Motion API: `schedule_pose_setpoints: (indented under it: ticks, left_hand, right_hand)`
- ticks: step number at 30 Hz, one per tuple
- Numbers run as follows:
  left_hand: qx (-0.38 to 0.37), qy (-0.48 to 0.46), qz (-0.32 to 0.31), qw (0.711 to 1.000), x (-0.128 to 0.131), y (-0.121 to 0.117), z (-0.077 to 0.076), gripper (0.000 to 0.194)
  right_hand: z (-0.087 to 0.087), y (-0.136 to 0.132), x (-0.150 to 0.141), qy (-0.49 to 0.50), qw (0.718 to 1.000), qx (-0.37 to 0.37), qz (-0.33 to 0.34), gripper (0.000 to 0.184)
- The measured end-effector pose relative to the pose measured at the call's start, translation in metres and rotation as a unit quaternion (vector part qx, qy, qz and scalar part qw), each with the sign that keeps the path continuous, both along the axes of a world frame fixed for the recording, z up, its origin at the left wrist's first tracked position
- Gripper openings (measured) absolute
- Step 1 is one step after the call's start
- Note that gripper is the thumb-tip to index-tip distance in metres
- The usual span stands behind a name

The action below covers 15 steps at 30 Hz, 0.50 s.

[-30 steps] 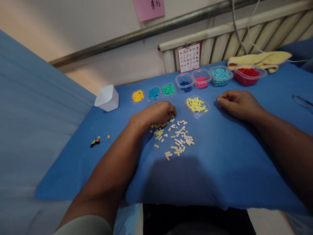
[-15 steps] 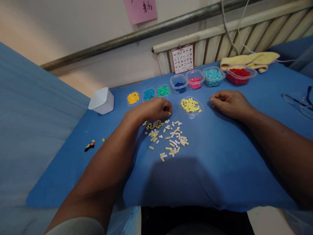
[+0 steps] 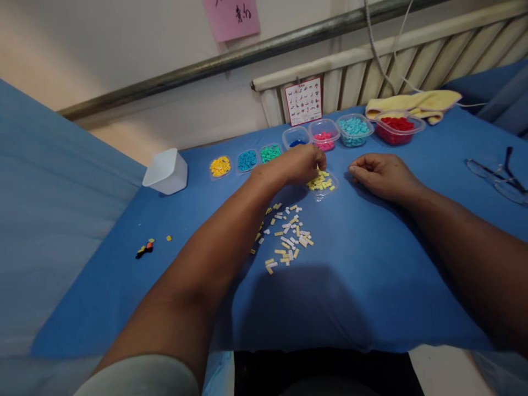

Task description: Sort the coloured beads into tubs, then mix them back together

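Single-colour lots sit in clear containers along the far side of the blue cloth (image 3: 350,297): orange-yellow pieces (image 3: 220,165), blue pieces (image 3: 247,160) and green pieces (image 3: 270,153) toward the left, then dark blue pieces (image 3: 297,143), pink pieces (image 3: 324,141), light blue pieces (image 3: 355,126) and red pieces (image 3: 398,124) toward the right. These lots appear done. Partly done, by my reading: light yellow pieces (image 3: 319,183) in a shallow clear dish (image 3: 335,188), nearer than that row. Left hand (image 3: 305,163) is at the dish's far left edge, fingers bent downward and drawn together; cannot tell whether a piece is pinched. Right hand (image 3: 385,176) rests on the cloth just right of the dish, fingers loosely curled, thumb close to the index finger; no piece visible in it. Left to do, as judged: loose white and pale yellow pieces (image 3: 296,253), mixed on the cloth nearer than the dish, some hidden by the left forearm. Also outside the containers, at left: a small black, orange and yellow cluster (image 3: 144,250) and one yellow piece (image 3: 169,238). Full count not possible.
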<state>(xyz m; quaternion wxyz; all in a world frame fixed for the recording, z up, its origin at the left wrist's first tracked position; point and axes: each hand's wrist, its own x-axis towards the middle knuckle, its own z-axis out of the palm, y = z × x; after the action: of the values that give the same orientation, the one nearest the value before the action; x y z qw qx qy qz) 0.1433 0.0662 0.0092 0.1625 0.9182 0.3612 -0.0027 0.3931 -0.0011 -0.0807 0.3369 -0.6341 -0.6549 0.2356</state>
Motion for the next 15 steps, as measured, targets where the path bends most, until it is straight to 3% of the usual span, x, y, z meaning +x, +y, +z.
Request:
schedule_pose_setpoints:
  ticks: [6,11,15]
  left_hand:
    - [0.011,-0.006,0.010,1.000,-0.013,-0.006,0.005,0.044]
    - [0.038,-0.008,0.060,0.997,-0.071,-0.017,0.020,0.029]
    - [0.022,0.031,0.091,0.995,-0.117,-0.045,0.020,0.027]
  right_hand:
    - [-0.001,0.000,0.001,-0.005,1.000,0.002,0.001,0.016]
    - [-0.001,-0.001,0.001,0.008,1.000,-0.010,0.001,0.016]
    - [-0.001,-0.003,0.000,0.003,1.000,-0.013,-0.007,0.018]
